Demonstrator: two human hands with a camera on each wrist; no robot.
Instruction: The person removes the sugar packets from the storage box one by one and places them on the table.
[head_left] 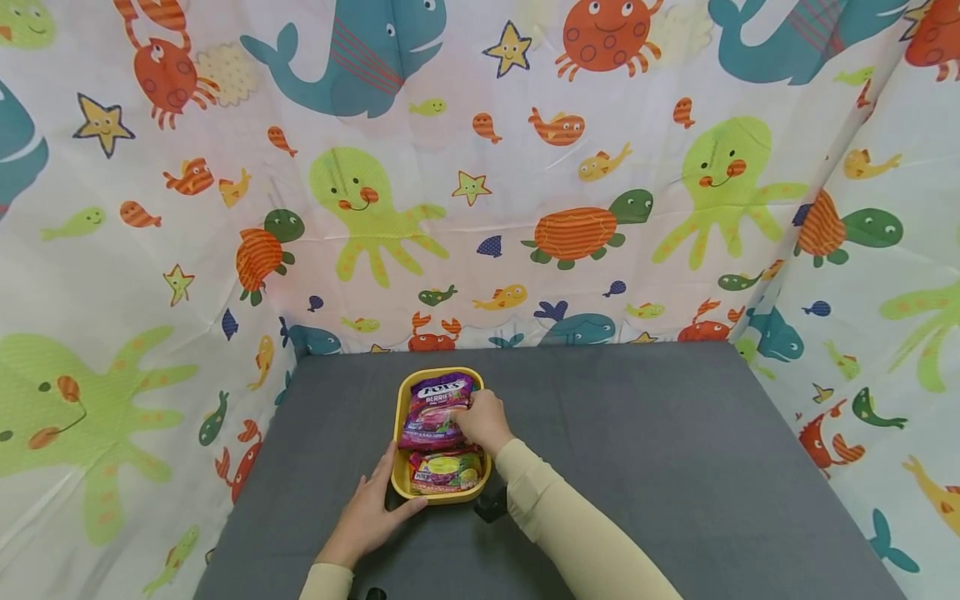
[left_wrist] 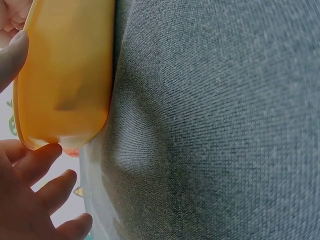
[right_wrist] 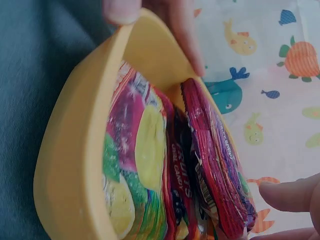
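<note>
With twelve o'clock pointing away from the person, the nearest things are the pale yellow sleeves, left [head_left: 327,581] and right [head_left: 585,529], both cut off by the bottom edge. A small black thing [head_left: 376,594] at six o'clock is also cut; another [head_left: 491,505], partly hidden by the right cuff, is hard to make out.

The left hand [head_left: 367,512] grips the tub [left_wrist: 75,65] at its seven o'clock corner, thumb on the near rim, fingers spread along the side wall. The tub is smooth yellow plastic, a rounded oblong, standing a little left of six o'clock from the middle of the head view.

In its near end lies a glossy, many-coloured bag [head_left: 446,471]; beyond it a crinkled purple bag [head_left: 437,429] marked "FOX'S BERRIES" leans toward twelve o'clock. Between them a dark red wrapper [right_wrist: 180,170] is mostly covered.

The right hand [head_left: 486,421] reaches over the rim at three o'clock, touching the purple bag; its other fingers are hidden, so whether it pinches the bag cannot be told.

Beneath spreads a table [head_left: 615,442] in woven grey cloth; farthest off, a creased white curtain [head_left: 510,175] bears printed sea animals.
</note>
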